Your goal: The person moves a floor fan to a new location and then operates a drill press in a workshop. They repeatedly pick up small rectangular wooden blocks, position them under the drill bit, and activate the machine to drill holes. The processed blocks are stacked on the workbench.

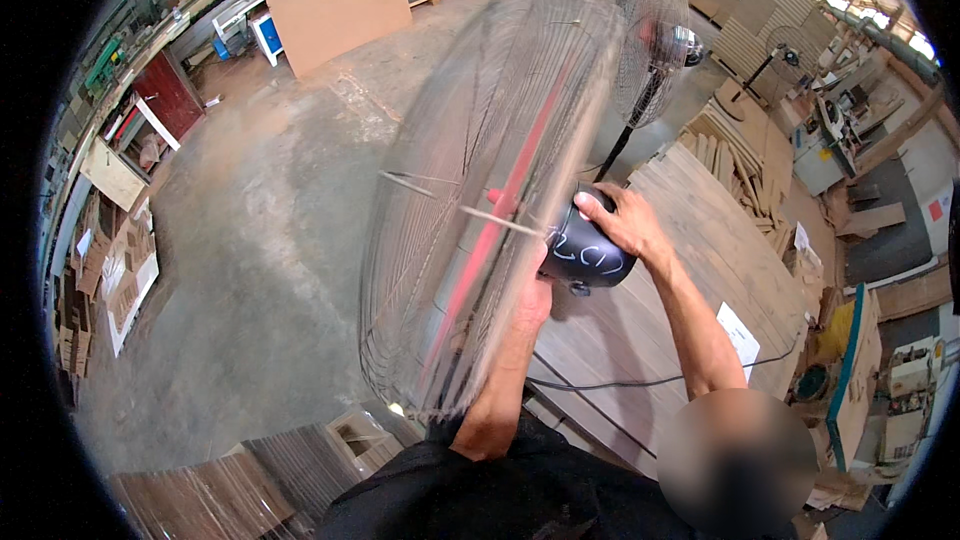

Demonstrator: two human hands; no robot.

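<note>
A large fan fills the middle of the head view, with its round wire cage (420,230) turned to the left and blurred. A red blade (465,285) shows through the wires. Behind the cage sits a black rounded motor housing (592,258) with pale handwritten marks. My right hand (625,223) is closed over the top of this housing, thumb toward the cage. Low on its near side, my left hand (535,298) grips the fan where the housing meets the cage; most of its fingers are hidden. The fan's lower support cannot be made out.
A wood-plank surface (690,240) lies at the right, crossed by a black cable (640,382) and bearing a white paper (737,332). A second standing fan (650,40) rises beyond. Brown board (335,0) leans far left. Stacked strips (215,500) lie near my left.
</note>
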